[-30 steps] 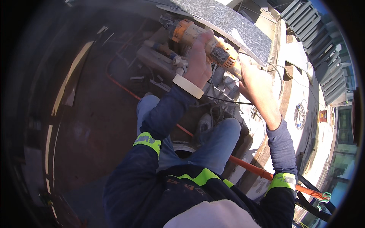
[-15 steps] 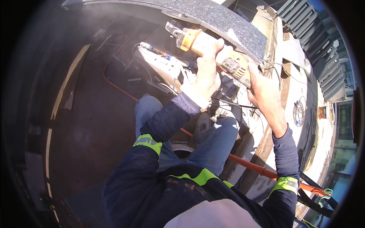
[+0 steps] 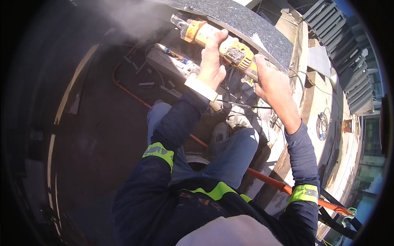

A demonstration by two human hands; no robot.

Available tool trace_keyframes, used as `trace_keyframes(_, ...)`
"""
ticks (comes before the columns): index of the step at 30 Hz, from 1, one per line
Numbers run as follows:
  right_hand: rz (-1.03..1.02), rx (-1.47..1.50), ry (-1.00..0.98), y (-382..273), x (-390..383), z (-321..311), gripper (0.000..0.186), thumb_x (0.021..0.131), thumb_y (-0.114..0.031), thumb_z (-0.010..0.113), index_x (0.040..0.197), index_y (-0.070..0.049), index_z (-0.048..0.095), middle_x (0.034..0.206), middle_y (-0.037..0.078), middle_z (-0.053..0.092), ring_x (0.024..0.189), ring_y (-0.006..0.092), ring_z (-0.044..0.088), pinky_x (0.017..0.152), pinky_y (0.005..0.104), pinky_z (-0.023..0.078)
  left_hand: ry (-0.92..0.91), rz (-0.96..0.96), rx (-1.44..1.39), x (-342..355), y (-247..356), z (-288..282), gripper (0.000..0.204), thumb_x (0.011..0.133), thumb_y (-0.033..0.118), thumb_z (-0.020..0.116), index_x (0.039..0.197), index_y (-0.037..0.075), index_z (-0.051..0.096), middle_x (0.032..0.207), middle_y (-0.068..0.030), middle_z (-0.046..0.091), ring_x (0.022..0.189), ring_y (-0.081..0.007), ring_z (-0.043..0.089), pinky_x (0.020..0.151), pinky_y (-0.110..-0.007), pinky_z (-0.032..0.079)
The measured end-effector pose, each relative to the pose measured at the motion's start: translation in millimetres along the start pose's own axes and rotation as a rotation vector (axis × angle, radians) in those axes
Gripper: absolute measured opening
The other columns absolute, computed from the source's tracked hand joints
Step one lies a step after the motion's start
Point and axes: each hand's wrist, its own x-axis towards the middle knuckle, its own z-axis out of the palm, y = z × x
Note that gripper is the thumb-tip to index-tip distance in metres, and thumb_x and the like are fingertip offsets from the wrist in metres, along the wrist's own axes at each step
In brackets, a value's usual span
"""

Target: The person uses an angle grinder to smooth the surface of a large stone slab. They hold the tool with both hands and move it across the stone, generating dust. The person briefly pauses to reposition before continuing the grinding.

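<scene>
A yellow angle grinder (image 3: 240,53), coated in pale dust, lies slantwise along the lower edge of a speckled dark grey stone slab (image 3: 256,26). My left hand (image 3: 212,63) is wrapped round the middle of its body, thumb on top. Farther right, my right hand (image 3: 276,88) grips the rear end. The tool's metal head points to the upper left, under the slab's edge. Its disc cannot be made out now. Pale dust (image 3: 131,20) billows out to the left of the head.
An orange hose (image 3: 131,93) runs across the dark floor toward my legs. Below the grinder lie a blue-and-white tube (image 3: 174,54), cables and offcuts. A coiled cable (image 3: 322,125) rests at the right, beyond a timber beam. An orange bar (image 3: 269,180) crosses by my right side.
Both hands have shifted left and slightly up with the grinder, along the slab's edge. The disc seen earlier is no longer visible, and the dust cloud is brighter at the upper left.
</scene>
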Motion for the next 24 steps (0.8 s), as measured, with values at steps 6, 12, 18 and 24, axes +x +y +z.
trace_keyframes(6, 0.026, -0.015, -0.043, -8, 8, 0, 0.063, 0.087, -0.009, 0.079, 0.141, -0.005, 0.048, 0.087, 0.019, 0.077, 0.085, 0.0416, 0.079, 0.072, 0.0545, 0.06, -0.047, -0.031, -0.053, 4, 10, -3, 0.041, 0.099, 0.033, 0.08, 0.125, 0.008, 0.06, 0.111, -0.0122, 0.077, 0.103, -0.026, 0.079, 0.093, -0.05, 0.066)
trace_keyframes(12, 0.098, -0.016, -0.131, 0, -28, -22, 0.068, 0.086, -0.01, 0.081, 0.146, -0.007, 0.049, 0.094, 0.02, 0.077, 0.084, 0.0417, 0.078, 0.073, 0.0544, 0.061, -0.076, -0.045, -0.102, -23, -17, 12, 0.03, 0.105, 0.029, 0.074, 0.123, 0.008, 0.062, 0.108, -0.0103, 0.076, 0.103, -0.0244, 0.078, 0.095, -0.044, 0.065)
trace_keyframes(18, 0.176, -0.036, -0.171, 7, -62, -44, 0.081, 0.083, -0.009, 0.082, 0.156, -0.009, 0.045, 0.099, 0.023, 0.077, 0.092, 0.0436, 0.078, 0.076, 0.0538, 0.06, -0.066, -0.073, -0.058, -55, -37, 36, 0.032, 0.105, 0.029, 0.072, 0.124, 0.006, 0.062, 0.113, -0.0097, 0.073, 0.107, -0.0227, 0.076, 0.099, -0.043, 0.062)
trace_keyframes(24, 0.131, -0.05, -0.131, 17, -61, -33, 0.078, 0.084, -0.009, 0.079, 0.156, -0.008, 0.047, 0.098, 0.021, 0.077, 0.085, 0.0412, 0.078, 0.072, 0.0521, 0.061, -0.064, -0.075, -0.046, -52, -37, 38, 0.035, 0.105, 0.03, 0.07, 0.127, 0.005, 0.061, 0.116, -0.011, 0.073, 0.108, -0.0236, 0.076, 0.101, -0.043, 0.062)
